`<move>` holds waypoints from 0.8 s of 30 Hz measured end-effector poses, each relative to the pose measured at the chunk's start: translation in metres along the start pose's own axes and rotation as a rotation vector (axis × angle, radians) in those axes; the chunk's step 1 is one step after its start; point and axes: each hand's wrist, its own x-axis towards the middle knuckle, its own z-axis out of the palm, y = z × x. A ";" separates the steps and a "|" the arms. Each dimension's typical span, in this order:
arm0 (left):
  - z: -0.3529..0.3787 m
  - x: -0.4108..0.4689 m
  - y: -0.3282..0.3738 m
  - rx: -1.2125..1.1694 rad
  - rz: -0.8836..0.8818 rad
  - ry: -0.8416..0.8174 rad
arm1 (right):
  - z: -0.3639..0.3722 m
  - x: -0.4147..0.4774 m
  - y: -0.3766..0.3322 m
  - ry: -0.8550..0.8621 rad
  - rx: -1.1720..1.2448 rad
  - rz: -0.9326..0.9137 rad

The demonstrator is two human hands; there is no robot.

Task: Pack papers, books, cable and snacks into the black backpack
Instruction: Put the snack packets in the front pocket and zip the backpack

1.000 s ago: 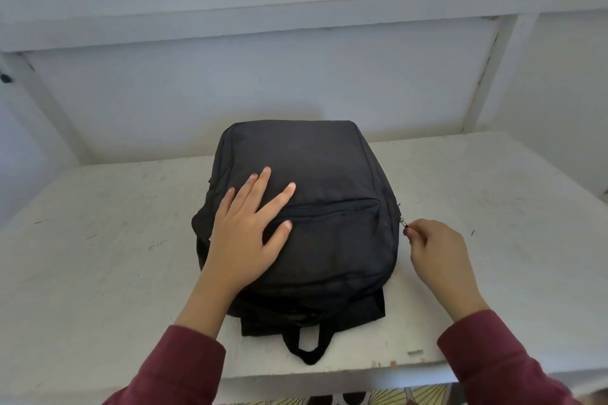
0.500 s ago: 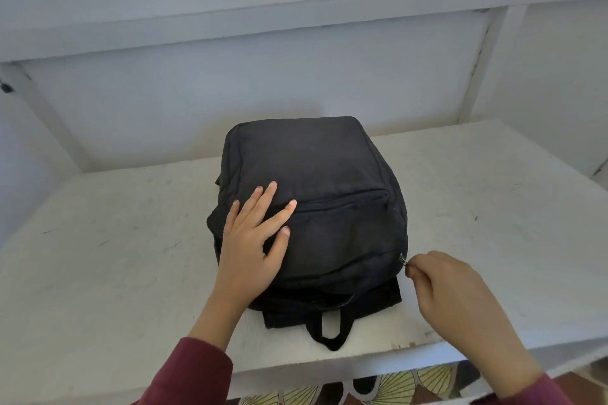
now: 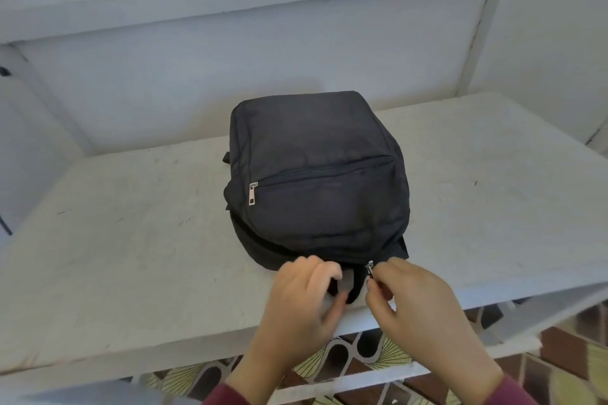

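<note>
I see the black fabric backpack [image 3: 316, 194] lying flat on the white table [image 3: 131, 256], front side up, top toward the near edge. Its front pocket zip is closed, silver puller [image 3: 252, 193] at the left end; the main zip's puller [image 3: 370, 265] sits at the near end.

A black fabric backpack [image 3: 316, 181] is seen lying flat on a scuffed, white-painted table top [image 3: 131, 240], with its front pocket turned upward. The pocket's zip is closed, and a silver metal zipper tab [image 3: 252, 193] lies at its left end. At the bag's near edge a small silver zipper pull [image 3: 370, 265] is pinched by the right hand [image 3: 418, 302]. The left hand [image 3: 302, 296] is held just beside it, fingers curled at the same edge next to a black webbing carry loop [image 3: 358, 288]. This hand is blurred, so a grip cannot be confirmed. Maroon sleeves [image 3: 513, 393] are seen at both wrists. Patterned floor tiles [image 3: 388, 352] are visible below the table's front edge.
</note>
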 end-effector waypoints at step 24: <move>0.000 0.020 0.010 -0.175 -0.130 -0.075 | 0.027 0.012 0.023 0.269 0.133 0.090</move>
